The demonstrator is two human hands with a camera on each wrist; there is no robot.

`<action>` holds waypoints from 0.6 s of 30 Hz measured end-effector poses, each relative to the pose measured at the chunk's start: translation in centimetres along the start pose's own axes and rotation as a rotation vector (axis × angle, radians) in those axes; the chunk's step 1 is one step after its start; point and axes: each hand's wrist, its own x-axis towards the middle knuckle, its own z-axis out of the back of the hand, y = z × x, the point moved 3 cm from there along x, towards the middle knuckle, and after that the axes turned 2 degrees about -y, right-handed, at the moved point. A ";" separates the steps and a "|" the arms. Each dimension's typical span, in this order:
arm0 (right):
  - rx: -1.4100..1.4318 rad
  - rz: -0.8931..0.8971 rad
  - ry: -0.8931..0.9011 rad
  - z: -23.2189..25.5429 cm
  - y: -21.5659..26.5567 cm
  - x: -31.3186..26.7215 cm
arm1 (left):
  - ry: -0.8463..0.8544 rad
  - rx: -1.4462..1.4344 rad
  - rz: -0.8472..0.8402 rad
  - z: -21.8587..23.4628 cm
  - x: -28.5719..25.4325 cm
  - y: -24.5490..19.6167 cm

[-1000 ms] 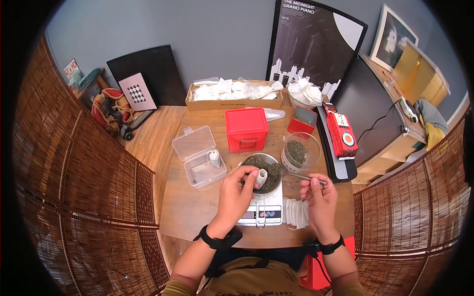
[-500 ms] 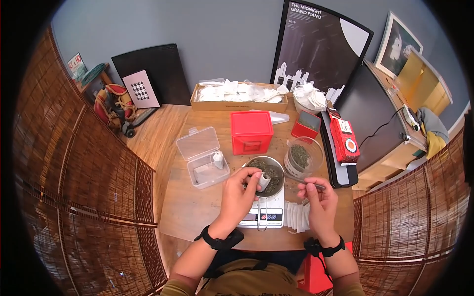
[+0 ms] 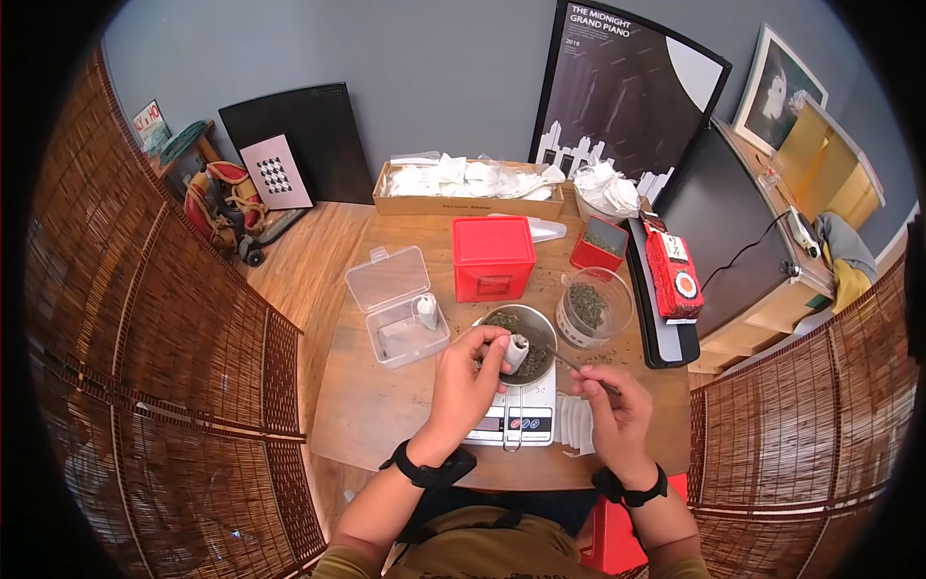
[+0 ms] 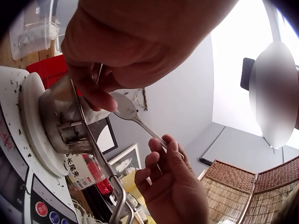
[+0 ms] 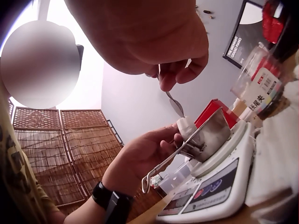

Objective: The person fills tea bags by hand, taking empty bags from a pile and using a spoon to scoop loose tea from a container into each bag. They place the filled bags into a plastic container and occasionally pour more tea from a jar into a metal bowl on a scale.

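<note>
My left hand (image 3: 468, 379) pinches a small white bag (image 3: 517, 353), its open top facing up, over a metal pot (image 3: 551, 365) of dried leaves. Under the pot is a white scale (image 3: 540, 429). My right hand (image 3: 620, 421) holds a metal spoon (image 4: 147, 129) by its handle, the bowl close to the bag's mouth. In the right wrist view the spoon (image 5: 176, 104) tips down just above the bag (image 5: 186, 126). Whether the spoon touches the bag, I cannot tell.
Flat white bags (image 3: 577, 425) lie right of the scale. A clear tub (image 3: 617, 314) of leaves stands behind them. An open plastic case (image 3: 392, 355) holds a filled bag at left; a red box (image 3: 493, 259) and a cardboard tray (image 3: 434, 206) stand behind.
The spoon has moved from the tub's near side to the mouth of the bag. My right hand has dropped slightly lower in view, while my left keeps its pinch on the bag.
</note>
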 end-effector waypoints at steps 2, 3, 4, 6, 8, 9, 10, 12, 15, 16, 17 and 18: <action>-0.026 0.012 -0.011 0.1 0.0 -0.2 | -0.002 -0.016 0.002 0.0 0.0 0.1; -0.051 0.023 -0.021 0.1 0.1 -0.3 | -0.004 -0.031 0.004 0.0 -0.1 0.1; -0.052 0.022 -0.022 0.0 0.1 -0.3 | -0.003 -0.031 0.005 -0.1 -0.1 0.1; 0.195 -0.166 -0.247 0.5 -0.4 -0.2 | -0.072 -0.076 -0.006 0.0 -0.3 -0.3; 0.211 -0.220 -0.204 0.8 -0.8 0.4 | -0.074 -0.102 -0.017 0.0 -0.5 -0.6; 0.227 -0.272 -0.159 0.8 -1.1 0.8 | -0.078 -0.129 -0.030 0.0 -0.5 -0.8; 0.226 -0.272 -0.164 0.7 -1.4 0.9 | -0.074 -0.129 -0.031 0.0 -0.6 -1.0; 0.282 -0.383 -0.111 0.1 -2.5 1.2 | -0.077 -0.131 -0.047 0.2 -0.6 -1.5; 0.380 -0.507 -0.086 -1.1 -3.7 1.5 | -0.086 -0.145 -0.074 0.4 -0.7 -1.9; 0.381 -0.507 -0.087 -1.4 -3.9 1.5 | -0.085 -0.143 -0.074 0.5 -0.7 -2.0; 0.360 -0.519 -0.067 -1.7 -4.2 1.6 | -0.084 -0.136 -0.073 0.6 -0.8 -2.2; 0.338 -0.531 -0.047 -1.9 -4.3 1.6 | -0.083 -0.128 -0.073 0.7 -0.8 -2.2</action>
